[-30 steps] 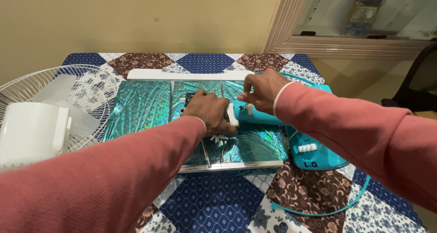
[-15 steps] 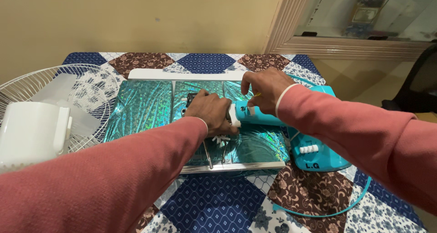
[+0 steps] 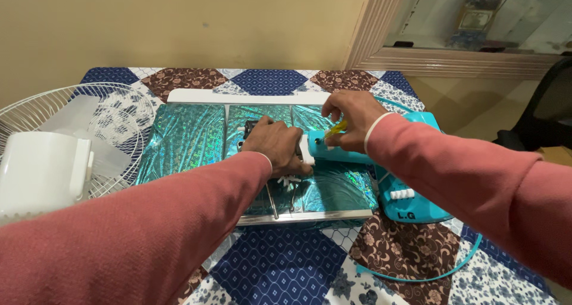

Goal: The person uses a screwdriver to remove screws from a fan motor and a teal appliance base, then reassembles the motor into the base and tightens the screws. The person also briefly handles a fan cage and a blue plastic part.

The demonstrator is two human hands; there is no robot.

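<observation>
A teal machine [image 3: 381, 174] is seen lying on a shimmering green board [image 3: 190, 141] that is spread over a desk covered by a patchwork cloth [image 3: 274, 269]. The left hand [image 3: 275, 147] is pressed palm-down, fingers curled, against the white end [image 3: 307, 150] of the machine's arm, over small white pieces [image 3: 290, 180] and two metal rods [image 3: 272, 201]. A small yellow item [image 3: 337, 128] is pinched between the fingertips of the right hand [image 3: 351, 120] just above that arm. A teal cord [image 3: 417, 275] is trailed across the cloth. A white fan [image 3: 65, 144] is laid at the left edge.
</observation>
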